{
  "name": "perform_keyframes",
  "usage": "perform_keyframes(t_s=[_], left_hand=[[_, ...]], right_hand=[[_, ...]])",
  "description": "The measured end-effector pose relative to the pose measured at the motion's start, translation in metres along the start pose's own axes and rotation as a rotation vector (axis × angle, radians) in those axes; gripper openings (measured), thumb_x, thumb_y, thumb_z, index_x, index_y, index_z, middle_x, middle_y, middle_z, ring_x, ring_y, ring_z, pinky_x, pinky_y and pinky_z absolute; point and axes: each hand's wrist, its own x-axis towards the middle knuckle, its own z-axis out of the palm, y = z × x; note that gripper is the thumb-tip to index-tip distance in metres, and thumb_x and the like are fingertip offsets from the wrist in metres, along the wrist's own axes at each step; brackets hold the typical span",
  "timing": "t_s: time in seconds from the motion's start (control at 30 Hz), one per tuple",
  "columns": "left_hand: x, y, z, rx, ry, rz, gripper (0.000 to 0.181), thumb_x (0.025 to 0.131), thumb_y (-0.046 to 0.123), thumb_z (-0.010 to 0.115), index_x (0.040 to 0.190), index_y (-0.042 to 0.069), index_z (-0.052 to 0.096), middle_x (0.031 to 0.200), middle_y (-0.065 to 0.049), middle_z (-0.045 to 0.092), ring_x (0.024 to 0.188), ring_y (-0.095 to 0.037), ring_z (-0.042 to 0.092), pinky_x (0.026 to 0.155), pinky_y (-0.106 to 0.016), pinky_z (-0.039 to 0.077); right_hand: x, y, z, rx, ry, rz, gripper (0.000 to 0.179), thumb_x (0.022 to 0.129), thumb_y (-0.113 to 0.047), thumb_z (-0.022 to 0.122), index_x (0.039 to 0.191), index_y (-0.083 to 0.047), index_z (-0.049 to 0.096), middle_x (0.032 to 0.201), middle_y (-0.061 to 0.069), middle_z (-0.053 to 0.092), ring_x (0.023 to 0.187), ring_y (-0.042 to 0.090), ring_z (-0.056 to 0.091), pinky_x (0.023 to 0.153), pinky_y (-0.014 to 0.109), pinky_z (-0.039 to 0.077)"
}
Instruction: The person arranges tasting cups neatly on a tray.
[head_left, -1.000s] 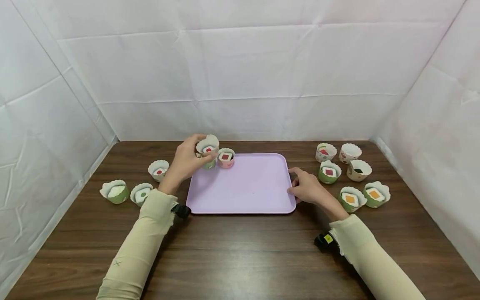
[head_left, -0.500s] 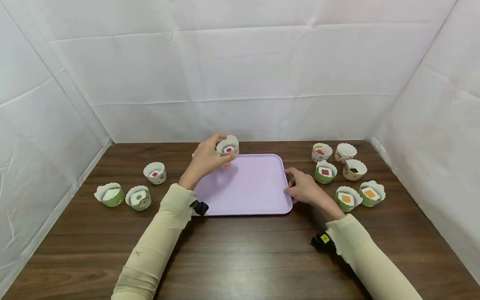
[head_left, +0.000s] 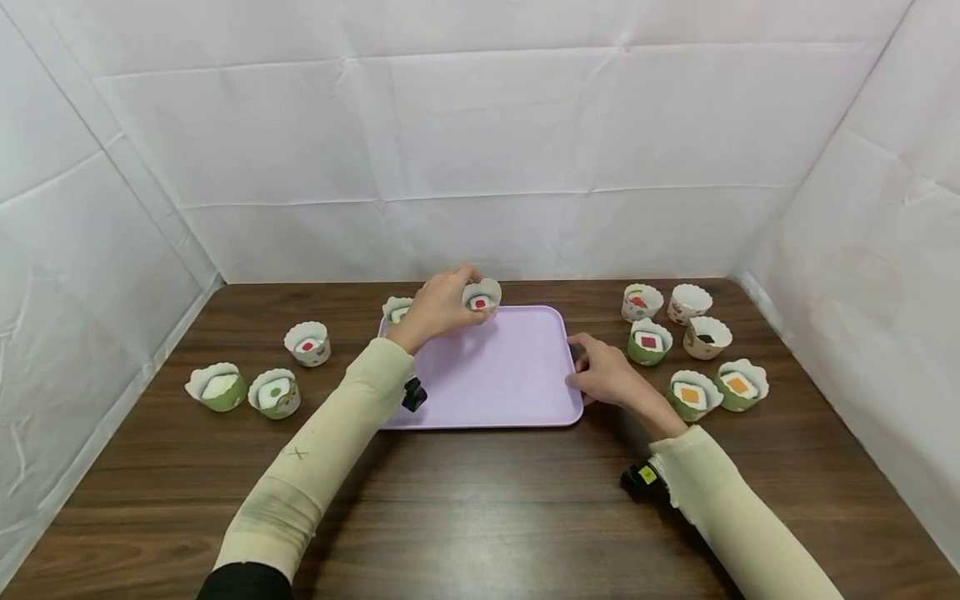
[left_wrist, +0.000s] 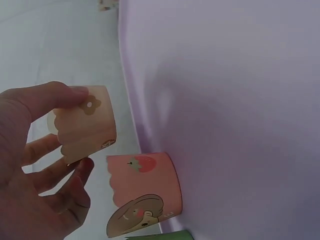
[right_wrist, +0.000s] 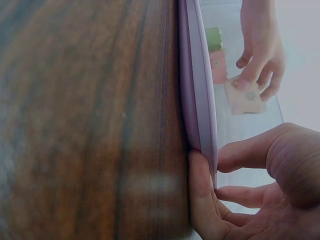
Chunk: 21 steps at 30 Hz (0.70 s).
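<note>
There are twelve paper cups in all. One is in the air, two are on the one purple tray (head_left: 502,375), three stand on the left side of the brown table (head_left: 480,508), and six stand on the right.

The left hand (head_left: 440,307) holds the cream cup (left_wrist: 90,127) up over the back edge of the tray. Its thumb is on one side and its fingers curl around the other—a white piece with a red spot sits inside. Close by are the pink cup (left_wrist: 145,185) and the green cup (head_left: 396,305), side by side on the tray. In the head view the left hand hides the pink one.

The left arm (head_left: 330,458) reaches up and across the tray's left side. The right arm (head_left: 742,517) comes in from the bottom right, and the right hand (head_left: 603,373) pinches the tray's right edge, thumb on top and a finger below.

Of the six right cups, two hold orange squares (head_left: 691,395)—one holds a red square (head_left: 649,342). A black wrist camera (head_left: 641,481) sits at each wrist.
</note>
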Motion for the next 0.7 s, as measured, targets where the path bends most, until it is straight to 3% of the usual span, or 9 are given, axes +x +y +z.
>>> perform_keyframes(t_s=[0.27, 0.43, 0.7], left_hand=[[0.0042, -0.0008, 0.0027, 0.063, -0.068, -0.023, 0.055, 0.087, 0.037, 0.080, 0.134, 0.014, 0.065, 0.140, -0.009, 0.061, 0.131, -0.033, 0.053, 0.107, -0.051, 0.050], [0.0054, -0.0026, 0.0051, 0.114, -0.116, -0.037, 0.061, 0.085, 0.035, 0.083, 0.139, 0.013, 0.064, 0.140, -0.011, 0.059, 0.131, -0.034, 0.051, 0.104, -0.051, 0.051], [0.0081, -0.0051, 0.0108, 0.176, -0.143, -0.033, 0.064, 0.085, 0.037, 0.083, 0.142, 0.014, 0.063, 0.144, -0.011, 0.057, 0.130, -0.034, 0.050, 0.104, -0.050, 0.052]], right_hand=[[0.0003, -0.0015, -0.0012, -0.009, 0.005, 0.004, 0.069, 0.091, -0.004, 0.068, 0.153, 0.002, 0.038, 0.098, 0.018, 0.060, 0.073, 0.022, 0.066, 0.058, 0.031, 0.064], [-0.0006, -0.0033, -0.0011, -0.009, 0.005, 0.012, 0.069, 0.092, -0.004, 0.068, 0.154, 0.001, 0.038, 0.098, 0.018, 0.060, 0.074, 0.022, 0.066, 0.059, 0.031, 0.065], [-0.0020, -0.0038, -0.0006, -0.004, 0.003, 0.009, 0.069, 0.092, -0.004, 0.068, 0.154, 0.002, 0.037, 0.098, 0.018, 0.060, 0.074, 0.022, 0.066, 0.059, 0.031, 0.065]])
